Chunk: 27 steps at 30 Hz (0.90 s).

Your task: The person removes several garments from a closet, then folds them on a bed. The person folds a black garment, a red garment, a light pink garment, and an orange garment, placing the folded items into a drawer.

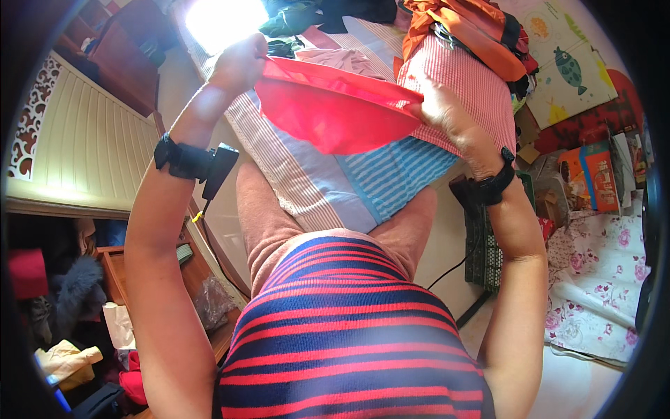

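Observation:
A bright red cloth (340, 112) hangs stretched between my hands above the bed. My left hand (238, 65) grips its left end, close to a glaring patch of light. The right end is pinched in my right hand (437, 107). Below the cloth lies a blue striped cloth (400, 173) on the striped bedding (298, 167). Behind it, a pale pink garment (345, 63) is crumpled on the bed. Each wrist wears a black strap with a device. Where the red cloth drapes, it hides part of the bedding.
Orange clothing (471, 36) is heaped on a red-and-white striped cover (466, 84) at the right. A dark plastic crate (481, 251) stands on the floor by my right arm. At the left are a cream panelled door (94, 141) and an open compartment with clothes (73, 361).

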Each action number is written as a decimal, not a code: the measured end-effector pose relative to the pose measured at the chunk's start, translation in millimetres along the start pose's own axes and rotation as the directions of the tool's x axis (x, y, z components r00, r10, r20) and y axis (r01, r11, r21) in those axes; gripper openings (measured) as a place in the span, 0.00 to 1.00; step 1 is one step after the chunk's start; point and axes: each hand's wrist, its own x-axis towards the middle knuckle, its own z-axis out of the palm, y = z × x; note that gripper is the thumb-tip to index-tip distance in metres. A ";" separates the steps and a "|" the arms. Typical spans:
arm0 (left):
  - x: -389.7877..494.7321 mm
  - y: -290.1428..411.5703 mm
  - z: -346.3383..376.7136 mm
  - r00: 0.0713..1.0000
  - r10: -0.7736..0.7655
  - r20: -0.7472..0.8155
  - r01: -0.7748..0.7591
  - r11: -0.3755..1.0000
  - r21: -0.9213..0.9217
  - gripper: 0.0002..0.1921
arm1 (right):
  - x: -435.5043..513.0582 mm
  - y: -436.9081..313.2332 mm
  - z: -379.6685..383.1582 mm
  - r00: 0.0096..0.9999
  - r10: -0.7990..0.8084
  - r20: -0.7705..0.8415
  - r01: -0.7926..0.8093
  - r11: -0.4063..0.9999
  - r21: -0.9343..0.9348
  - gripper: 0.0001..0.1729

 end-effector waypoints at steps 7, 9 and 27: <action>-1.0 -11.9 8.8 0.999 -0.037 0.038 0.036 0.999 0.028 0.05 | 13.8 28.1 16.2 0.945 -0.260 -0.200 0.257 0.965 -0.039 0.21; 1.9 -7.3 -0.9 0.998 -0.050 -0.030 0.051 0.998 0.036 0.06 | 17.0 27.4 6.0 0.935 -0.230 -0.269 0.263 0.960 0.092 0.16; -246.8 35.8 101.2 0.777 -0.094 0.622 0.285 0.934 -0.215 0.06 | -153.4 63.1 193.2 0.961 -0.120 0.250 0.117 0.993 0.028 0.21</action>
